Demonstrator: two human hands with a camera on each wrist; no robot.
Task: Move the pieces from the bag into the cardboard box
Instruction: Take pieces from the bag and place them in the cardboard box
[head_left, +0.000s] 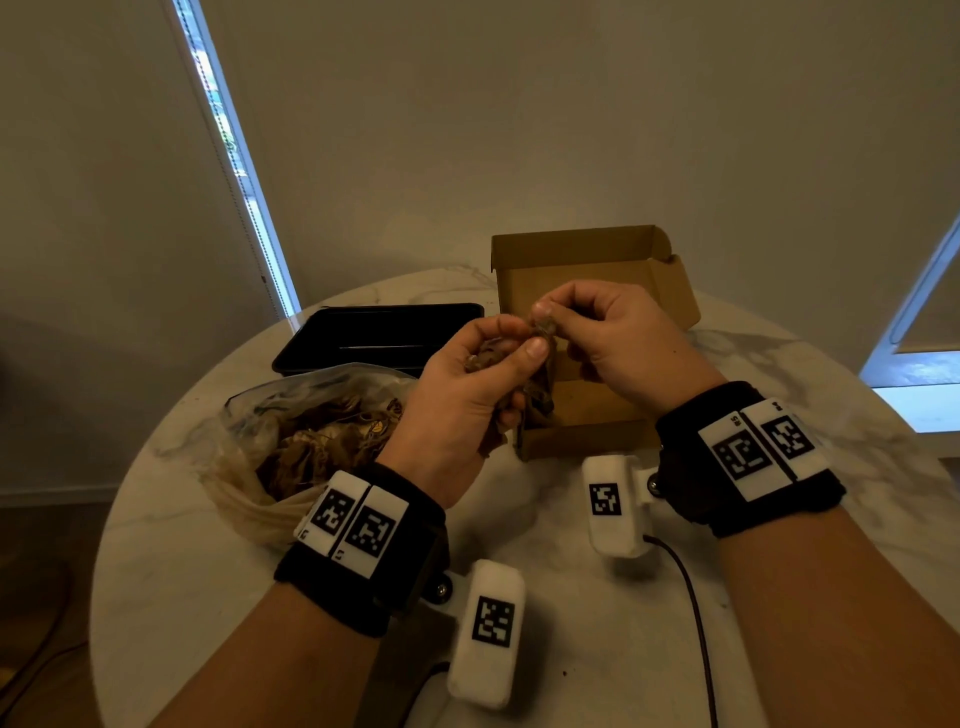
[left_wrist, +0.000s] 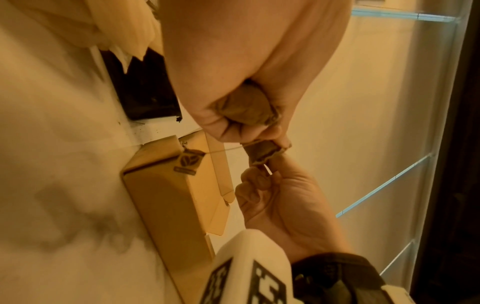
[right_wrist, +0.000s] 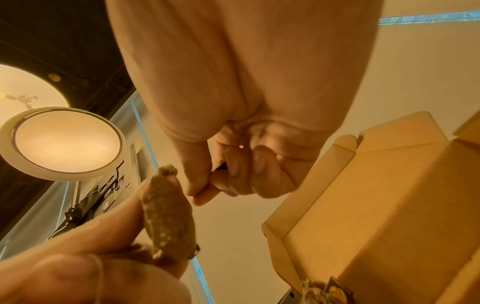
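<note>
At far left on the round marble table (head_left: 218, 597), a clear plastic bag (head_left: 249, 457) slumped open, full of brown tea bags (head_left: 332, 441) with strings and paper tags tangled together. Just behind it, a black tray (head_left: 363, 338), touching or nearly touching the bag's top edge.

Next, the left hand (head_left: 467, 410) raised above the table between bag and box, fingers curled round a bunch of tea bags (head_left: 491, 358) — thumb pressed on top of the bunch. From the left wrist view, one pouch (left_wrist: 244, 107) wedged deep in the fist, a second pouch (left_wrist: 262, 152) at the fingertips, and a thin string running out to a printed paper tag (left_wrist: 188, 162) hanging in front of the box corner.

Right of that, the right hand (head_left: 618, 332) meeting the left, thumb and forefinger pinching the upper end of the same bunch, other fingers curled in. Both hands closed on the tea bags, narrow grip, over the near left part of the box.

Behind and under the hands, the cardboard box (head_left: 670, 291) open on the table, lid flap standing up at the back; inside mostly hidden by the hands, contents not clear.

Nearest the camera, black wrist straps with white marker blocks (head_left: 358, 519) on both wrists — a dark cable (head_left: 696, 613) trailing from the right one.
</note>
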